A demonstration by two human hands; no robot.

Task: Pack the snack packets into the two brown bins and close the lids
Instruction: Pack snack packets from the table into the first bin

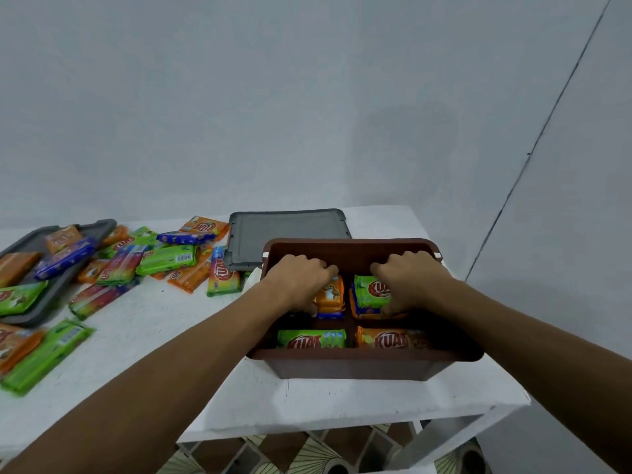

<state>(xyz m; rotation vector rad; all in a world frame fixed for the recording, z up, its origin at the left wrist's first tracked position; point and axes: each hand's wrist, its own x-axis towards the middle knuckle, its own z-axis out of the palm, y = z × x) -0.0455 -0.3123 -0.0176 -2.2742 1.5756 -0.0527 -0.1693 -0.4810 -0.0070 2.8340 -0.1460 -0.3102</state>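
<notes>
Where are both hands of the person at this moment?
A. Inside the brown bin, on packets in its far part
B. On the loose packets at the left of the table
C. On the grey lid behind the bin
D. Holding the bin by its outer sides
A: the left hand and right hand both reach into the bin and rest on packets at its far side.

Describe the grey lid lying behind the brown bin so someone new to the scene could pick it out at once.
Start at the open brown plastic bin on the white table. Directly behind its far left corner lies a flat dark grey rectangular plastic lid. Unlike the second grey lid at the table's left edge, it has no snack packets on it.
</notes>
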